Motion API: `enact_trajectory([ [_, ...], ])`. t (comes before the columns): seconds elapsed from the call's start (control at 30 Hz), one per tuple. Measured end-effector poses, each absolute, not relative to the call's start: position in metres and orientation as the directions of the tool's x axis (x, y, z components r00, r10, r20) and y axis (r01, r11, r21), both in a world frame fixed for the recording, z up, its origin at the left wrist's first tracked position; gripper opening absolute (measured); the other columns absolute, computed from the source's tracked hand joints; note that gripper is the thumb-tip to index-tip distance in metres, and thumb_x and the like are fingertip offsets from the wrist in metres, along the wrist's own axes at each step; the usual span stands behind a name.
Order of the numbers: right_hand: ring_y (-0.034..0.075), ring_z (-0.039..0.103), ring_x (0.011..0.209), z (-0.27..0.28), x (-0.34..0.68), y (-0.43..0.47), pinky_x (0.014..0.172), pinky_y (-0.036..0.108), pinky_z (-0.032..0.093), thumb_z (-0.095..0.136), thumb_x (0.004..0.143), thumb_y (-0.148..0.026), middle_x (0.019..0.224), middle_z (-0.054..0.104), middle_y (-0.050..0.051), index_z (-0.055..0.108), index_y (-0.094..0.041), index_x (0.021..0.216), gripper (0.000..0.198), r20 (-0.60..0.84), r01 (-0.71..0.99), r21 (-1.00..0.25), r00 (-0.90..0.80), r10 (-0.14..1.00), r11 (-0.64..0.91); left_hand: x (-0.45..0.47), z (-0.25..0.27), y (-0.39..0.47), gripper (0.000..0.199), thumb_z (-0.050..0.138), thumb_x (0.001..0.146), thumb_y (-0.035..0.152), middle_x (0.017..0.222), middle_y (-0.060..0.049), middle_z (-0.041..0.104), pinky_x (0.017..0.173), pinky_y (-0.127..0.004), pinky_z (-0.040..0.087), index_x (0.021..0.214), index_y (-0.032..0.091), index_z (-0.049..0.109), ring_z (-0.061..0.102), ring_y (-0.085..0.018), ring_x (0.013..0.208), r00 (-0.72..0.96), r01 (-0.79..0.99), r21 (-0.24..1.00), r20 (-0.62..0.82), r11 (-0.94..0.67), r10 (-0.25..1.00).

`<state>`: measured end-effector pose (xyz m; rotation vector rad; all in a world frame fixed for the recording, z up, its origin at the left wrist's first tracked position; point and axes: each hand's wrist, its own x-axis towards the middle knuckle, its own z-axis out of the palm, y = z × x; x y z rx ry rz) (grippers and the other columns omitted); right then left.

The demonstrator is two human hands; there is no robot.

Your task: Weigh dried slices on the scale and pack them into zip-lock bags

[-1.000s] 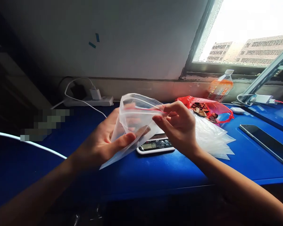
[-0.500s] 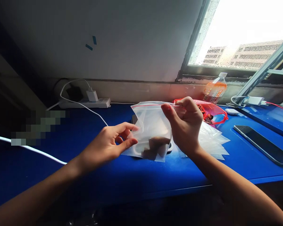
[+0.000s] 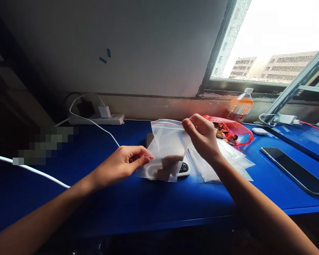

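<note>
A clear zip-lock bag (image 3: 166, 145) with a red seal line hangs upright between my hands. My right hand (image 3: 203, 136) is closed on its top right corner by the seal. My left hand (image 3: 129, 159) pinches the bag's left edge lower down. No contents show plainly in the bag; dark shadow shapes lie across its lower part. Behind it, mostly covered, a digital scale (image 3: 185, 169) shows its white rim and black button panel. To the right, partly behind my right forearm, lies a stack of clear bags (image 3: 234, 161).
A red plastic bag (image 3: 244, 132) of dried brown pieces (image 3: 223, 132) sits behind the stack. A drink bottle (image 3: 240, 106) leans by the window. A phone (image 3: 295, 170) lies at right, a white case (image 3: 259, 131) above it. A power strip (image 3: 117, 119) and white cables run along the left.
My left thumb and fingers have closed on the bag's left edge. The bag and my right hand have shifted slightly left, uncovering more of the scale and the dried pieces.
</note>
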<state>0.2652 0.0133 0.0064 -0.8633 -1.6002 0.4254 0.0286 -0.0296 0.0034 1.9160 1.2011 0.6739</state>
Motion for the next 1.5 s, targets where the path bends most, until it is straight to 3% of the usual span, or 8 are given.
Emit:
enact_trajectory([
  [0.13,0.009,0.044,0.060,0.009,0.278,0.019,0.054,0.023,0.032,0.067,0.079,-0.046,0.061,0.051,-0.002,0.057,-0.016,0.065,0.035,0.555,0.280,-0.725,-0.303,0.774,0.629,0.027,0.002,-0.026,0.038,0.060,0.082,0.055,0.071,-0.002,0.062,0.058,-0.025,0.043,0.090,0.019,0.072,0.055,-0.016,0.066,0.370,0.526,0.803,0.083,-0.282,0.925],
  [0.43,0.007,0.043,0.051,0.000,0.259,0.026,0.050,0.022,0.030,0.070,0.073,-0.044,0.054,0.055,-0.001,0.063,-0.014,0.058,0.034,0.408,0.086,-0.911,0.039,0.912,0.404,0.024,0.004,-0.020,0.048,0.058,0.083,0.053,0.065,0.000,0.052,0.056,-0.024,0.038,0.115,0.018,0.067,0.048,-0.015,0.063,0.396,0.528,0.821,-0.013,-0.216,0.918],
  [0.57,0.007,0.043,0.044,0.000,0.243,0.013,0.045,0.022,0.031,0.070,0.072,-0.048,0.047,0.051,-0.003,0.055,-0.016,0.057,0.039,0.330,0.017,-0.944,0.022,0.944,0.329,0.009,0.006,-0.018,0.061,0.062,0.081,0.056,0.068,0.002,0.053,0.060,-0.025,0.041,0.132,0.022,0.054,0.050,-0.015,0.064,0.483,0.486,0.850,-0.066,-0.204,0.873],
  [0.7,0.007,0.041,0.042,0.001,0.231,-0.003,0.041,0.020,0.030,0.071,0.073,-0.048,0.046,0.047,-0.005,0.053,-0.018,0.061,0.037,0.339,0.100,-0.931,-0.114,0.934,0.351,0.008,0.011,-0.020,0.051,0.065,0.079,0.059,0.095,-0.006,0.066,0.077,-0.029,0.047,0.114,0.022,0.064,0.060,-0.022,0.088,0.400,0.358,0.919,0.008,-0.164,0.917],
  [0.97,0.006,0.050,0.054,-0.005,0.226,-0.008,0.047,0.021,0.038,0.072,0.075,-0.037,0.073,0.056,-0.002,0.059,-0.019,0.084,0.024,0.468,0.039,-0.878,-0.134,0.874,0.476,0.025,0.003,-0.017,0.032,0.081,0.064,0.039,0.079,-0.002,0.062,0.066,-0.023,0.046,0.078,0.016,0.063,0.056,-0.012,0.070,0.252,0.034,0.993,-0.115,0.110,0.961],
  [1.17,0.007,0.054,0.057,-0.014,0.225,-0.003,0.047,0.019,0.041,0.068,0.076,-0.035,0.072,0.051,-0.005,0.054,-0.022,0.100,0.031,0.456,-0.116,-0.888,-0.097,0.885,0.445,0.021,0.003,-0.017,0.034,0.080,0.066,0.032,0.084,0.000,0.067,0.065,-0.023,0.049,0.087,0.020,0.056,0.062,-0.014,0.073,0.023,-0.008,0.994,0.105,-0.105,0.994],
  [1.37,0.004,0.052,0.043,-0.020,0.222,-0.008,0.038,0.020,0.039,0.061,0.081,-0.033,0.083,0.055,-0.004,0.050,-0.023,0.101,0.025,0.431,-0.057,-0.902,-0.032,0.902,0.428,0.014,0.009,-0.012,0.024,0.076,0.070,0.035,0.082,-0.005,0.069,0.073,-0.027,0.048,0.084,0.017,0.071,0.061,-0.017,0.077,0.239,0.152,0.985,0.041,-0.079,0.970],
  [1.5,0.004,0.049,0.041,-0.020,0.219,-0.007,0.037,0.021,0.039,0.060,0.080,-0.029,0.082,0.056,-0.005,0.044,-0.025,0.108,0.033,0.464,-0.024,-0.885,0.023,0.885,0.465,0.010,0.005,-0.009,0.017,0.075,0.071,0.036,0.081,-0.004,0.069,0.071,-0.027,0.047,0.077,0.020,0.073,0.059,-0.017,0.076,0.164,0.169,0.968,0.157,-0.185,0.974],
])
